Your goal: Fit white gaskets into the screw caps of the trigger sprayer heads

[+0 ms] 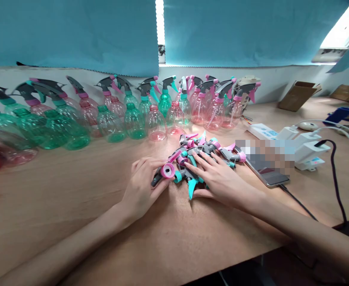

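Observation:
A heap of trigger spray heads (202,151) in grey, pink and turquoise lies on the wooden table in front of me. My left hand (144,182) is closed around a grey spray head with a pink collar (167,171), its round opening turned toward me. Over the heap's near right side, my right hand (219,174) rests with fingers spread, touching several heads. A turquoise trigger (192,188) sticks out beside its thumb. Behind the heap stand clear bottles without heads, among them a pink one (156,125) and a green one (135,123).
Bottles with spray heads fitted (202,103) line the wall, more green bottles (74,127) standing at left. To the right are a phone (266,171) on a cable, a power strip (262,131) with white chargers (307,147), and a cardboard box (298,95).

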### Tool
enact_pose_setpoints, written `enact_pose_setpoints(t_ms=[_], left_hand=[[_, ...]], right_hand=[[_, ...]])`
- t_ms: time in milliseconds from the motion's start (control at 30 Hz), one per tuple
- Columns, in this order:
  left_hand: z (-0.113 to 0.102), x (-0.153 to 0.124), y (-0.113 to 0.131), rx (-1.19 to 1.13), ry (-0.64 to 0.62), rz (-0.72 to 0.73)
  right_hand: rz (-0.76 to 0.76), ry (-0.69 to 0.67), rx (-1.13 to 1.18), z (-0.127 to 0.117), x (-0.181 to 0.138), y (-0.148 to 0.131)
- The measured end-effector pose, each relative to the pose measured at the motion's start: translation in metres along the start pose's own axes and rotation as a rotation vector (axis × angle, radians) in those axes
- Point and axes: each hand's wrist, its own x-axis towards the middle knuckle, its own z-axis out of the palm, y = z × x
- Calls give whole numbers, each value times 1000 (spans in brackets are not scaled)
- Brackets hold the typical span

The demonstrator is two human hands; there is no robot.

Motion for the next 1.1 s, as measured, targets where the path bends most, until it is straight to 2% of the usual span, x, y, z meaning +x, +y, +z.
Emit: enact_pose_setpoints(t_ms=[167, 267, 367, 533, 600, 767, 867, 1100], left_hand=[[-7, -9, 9, -132, 147, 43], [-10, -13, 17, -251, 140, 36], [-13, -13, 27, -430, 113, 35], [-15, -12, 38, -628, 85, 12], [-13, -14, 37, -640, 104, 2], [-5, -18, 28, -592, 144, -37], [-2, -21, 24, -553, 135, -61], [5, -24, 17, -456, 188, -129]], right_hand=[[-66, -5, 60, -26, -8, 0], [-71, -21, 220, -53, -9, 2], [-33, 23, 364, -79, -5, 1], [-165, 11, 435, -103, 14, -9], [-222, -12, 439, -106, 22, -15], [-283, -190, 420, -104, 37, -25], [-272, -192, 434, -100, 43, -27], [-188, -282, 720, -77, 63, -29]])
